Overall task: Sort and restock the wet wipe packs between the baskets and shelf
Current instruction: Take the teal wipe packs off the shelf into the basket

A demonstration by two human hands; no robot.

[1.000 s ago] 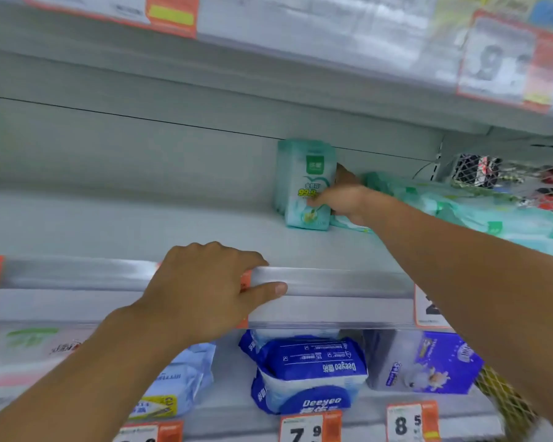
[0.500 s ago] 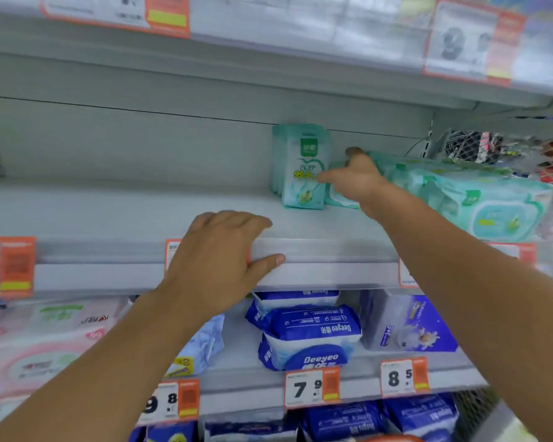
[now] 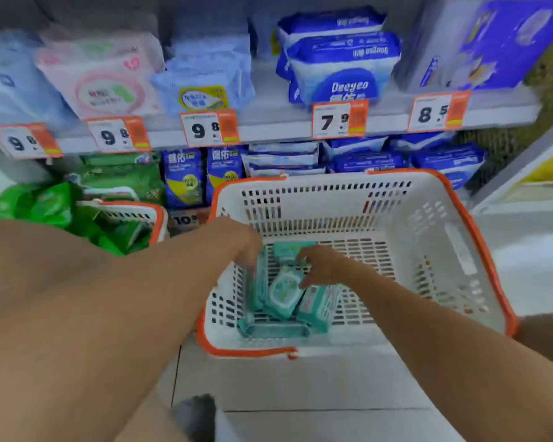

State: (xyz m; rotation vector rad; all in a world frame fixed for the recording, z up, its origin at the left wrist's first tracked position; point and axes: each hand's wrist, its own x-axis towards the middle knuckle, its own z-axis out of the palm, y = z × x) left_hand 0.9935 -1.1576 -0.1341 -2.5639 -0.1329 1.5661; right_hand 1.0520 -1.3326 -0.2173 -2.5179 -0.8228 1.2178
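Down from the upper shelf a second ago to the white basket (image 3: 358,199), both hands now among teal wipe packs (image 3: 284,290) at its 8 o'clock corner: right hand (image 3: 321,266) pinching one, left hand (image 3: 243,242) unclear (blurred), likely fetching more to restock.

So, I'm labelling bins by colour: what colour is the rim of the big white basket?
Orange, running round the basket's rim; the head view shows it clearly.

Both arms reaching down, left hand (image 3: 240,240) and right hand (image 3: 320,264) curled
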